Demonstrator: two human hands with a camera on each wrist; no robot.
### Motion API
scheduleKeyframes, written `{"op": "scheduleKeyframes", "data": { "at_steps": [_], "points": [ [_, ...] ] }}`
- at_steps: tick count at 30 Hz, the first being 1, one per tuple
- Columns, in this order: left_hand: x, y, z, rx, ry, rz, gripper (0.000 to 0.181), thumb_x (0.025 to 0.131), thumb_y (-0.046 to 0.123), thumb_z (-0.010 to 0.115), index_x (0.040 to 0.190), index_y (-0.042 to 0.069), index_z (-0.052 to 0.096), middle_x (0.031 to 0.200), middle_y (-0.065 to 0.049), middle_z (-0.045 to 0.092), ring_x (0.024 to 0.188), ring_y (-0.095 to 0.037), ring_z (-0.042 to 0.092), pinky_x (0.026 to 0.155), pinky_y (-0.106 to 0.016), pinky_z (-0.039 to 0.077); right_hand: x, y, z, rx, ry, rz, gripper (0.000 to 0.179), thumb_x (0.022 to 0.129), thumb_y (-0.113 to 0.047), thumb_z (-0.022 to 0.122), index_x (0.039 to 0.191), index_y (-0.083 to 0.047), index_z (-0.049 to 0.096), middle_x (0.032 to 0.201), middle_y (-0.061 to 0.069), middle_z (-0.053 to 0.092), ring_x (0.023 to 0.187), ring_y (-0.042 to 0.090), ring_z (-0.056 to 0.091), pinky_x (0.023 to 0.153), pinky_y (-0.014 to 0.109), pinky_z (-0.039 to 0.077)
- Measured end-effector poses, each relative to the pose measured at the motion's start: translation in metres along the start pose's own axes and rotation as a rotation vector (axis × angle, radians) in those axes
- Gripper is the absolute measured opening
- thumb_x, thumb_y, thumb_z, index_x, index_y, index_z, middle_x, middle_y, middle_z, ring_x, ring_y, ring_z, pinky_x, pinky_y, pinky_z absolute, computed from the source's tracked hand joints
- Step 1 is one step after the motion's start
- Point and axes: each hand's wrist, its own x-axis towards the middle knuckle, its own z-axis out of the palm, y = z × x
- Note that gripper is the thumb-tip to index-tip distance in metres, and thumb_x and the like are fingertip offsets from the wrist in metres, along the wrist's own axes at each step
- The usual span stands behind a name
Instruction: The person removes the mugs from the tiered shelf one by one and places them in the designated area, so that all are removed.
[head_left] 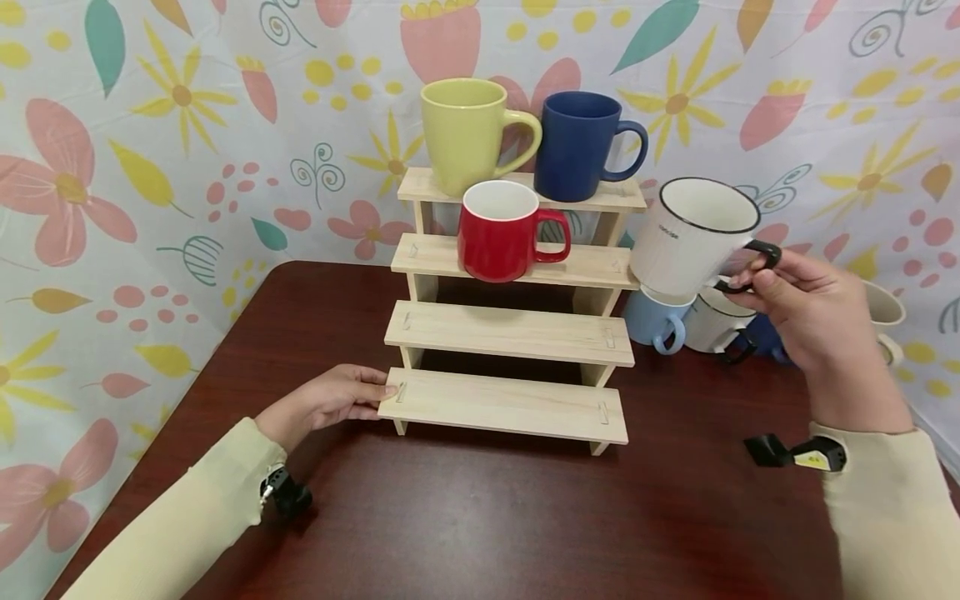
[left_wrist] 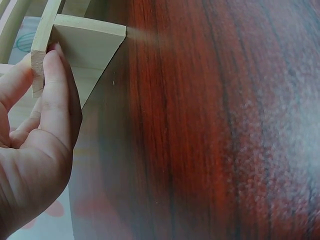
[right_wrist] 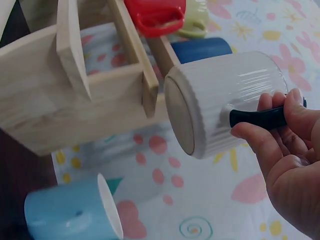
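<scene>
My right hand (head_left: 821, 312) grips the black handle of a white mug (head_left: 697, 237) with a black rim, held up at the right end of the wooden tiered stand (head_left: 510, 329). In the right wrist view the white mug (right_wrist: 225, 105) shows ribbed sides and its base. My left hand (head_left: 337, 398) pinches the left end of the stand's lowest shelf, thumb on top; the left wrist view shows this board edge (left_wrist: 42, 60) between thumb and fingers. A red mug (head_left: 495, 237) sits on the second shelf from the top. A yellow mug (head_left: 461, 137) and a dark blue mug (head_left: 573, 150) stand on the top shelf.
Behind the stand's right side on the brown table (head_left: 465, 517) are a light blue mug (head_left: 651, 317), another white mug (head_left: 712, 325), a partly hidden blue mug (head_left: 767, 337) and a cream mug (head_left: 885, 308). A flowered cloth (head_left: 247, 108) hangs behind.
</scene>
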Motion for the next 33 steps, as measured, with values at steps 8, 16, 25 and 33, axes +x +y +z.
{"op": "scheduleKeyframes", "data": {
  "at_steps": [8, 16, 25, 33],
  "points": [
    [0.000, 0.001, -0.001, 0.005, -0.001, 0.001, 0.051, 0.102, 0.004, 0.055, 0.144, -0.021, 0.037, 0.087, 0.005, 0.069, 0.079, -0.003, 0.067, 0.071, -0.016, 0.058, -0.021, -0.006, -0.018, -0.020, 0.051, -0.006, 0.030, 0.099, 0.020, 0.037, 0.107, 0.018, 0.066, 0.098, 0.021, 0.074, 0.095, 0.025, 0.075, 0.084, 0.030, 0.064],
    [0.000, 0.001, 0.000, 0.001, -0.003, 0.001, 0.052, 0.102, 0.004, 0.055, 0.144, -0.020, 0.038, 0.087, 0.006, 0.069, 0.080, -0.004, 0.068, 0.072, -0.016, 0.059, -0.048, -0.011, -0.031, -0.010, 0.032, -0.024, 0.033, 0.100, 0.019, 0.034, 0.113, 0.019, 0.064, 0.107, 0.019, 0.072, 0.101, 0.027, 0.074, 0.089, 0.031, 0.063],
    [-0.003, 0.002, -0.002, 0.003, 0.008, -0.002, 0.052, 0.102, 0.004, 0.055, 0.144, -0.020, 0.036, 0.088, 0.005, 0.069, 0.080, -0.004, 0.067, 0.072, -0.016, 0.059, -0.071, -0.015, -0.040, -0.068, 0.060, -0.061, 0.027, 0.100, 0.019, 0.036, 0.109, 0.022, 0.061, 0.104, 0.020, 0.073, 0.101, 0.027, 0.073, 0.087, 0.032, 0.064],
    [-0.002, 0.001, -0.003, 0.003, 0.002, -0.004, 0.052, 0.102, 0.005, 0.055, 0.144, -0.020, 0.037, 0.088, 0.005, 0.069, 0.080, -0.004, 0.068, 0.072, -0.016, 0.059, -0.091, -0.017, -0.053, 0.059, 0.034, -0.078, 0.032, 0.100, 0.020, 0.029, 0.117, 0.027, 0.056, 0.103, 0.028, 0.068, 0.102, 0.033, 0.070, 0.091, 0.037, 0.063]
  ]
}}
